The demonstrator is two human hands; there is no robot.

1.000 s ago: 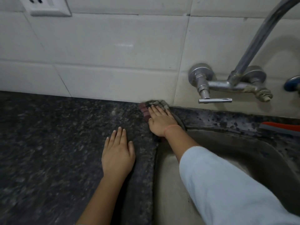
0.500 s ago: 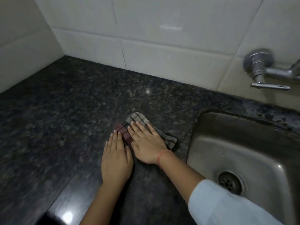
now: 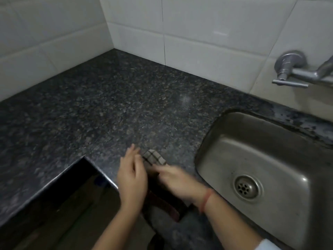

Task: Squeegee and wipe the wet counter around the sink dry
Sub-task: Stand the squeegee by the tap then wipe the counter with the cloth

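Note:
The dark speckled granite counter (image 3: 126, 105) runs left of the steel sink (image 3: 225, 123). A checked cloth (image 3: 155, 158) lies at the counter's front edge, its pale end sticking out past my fingertips while a dark red part hangs below the edge. My right hand (image 3: 177, 179), blurred by motion and with a red thread at the wrist, holds the cloth with its fingers over it. My left hand (image 3: 132, 175) is just left of the cloth, turned on its side with the fingers straight, holding nothing.
A metal tap (image 3: 290, 74) juts from the white tiled wall above the sink. The sink's drain (image 3: 246, 188) lies near my right forearm. The counter's front edge (image 3: 100, 174) cuts inward at the lower left, with dark floor below.
My right hand has dragged the cloth from the back wall beside the sink across the counter to the front edge. My left hand has lifted off the counter and turned on its side.

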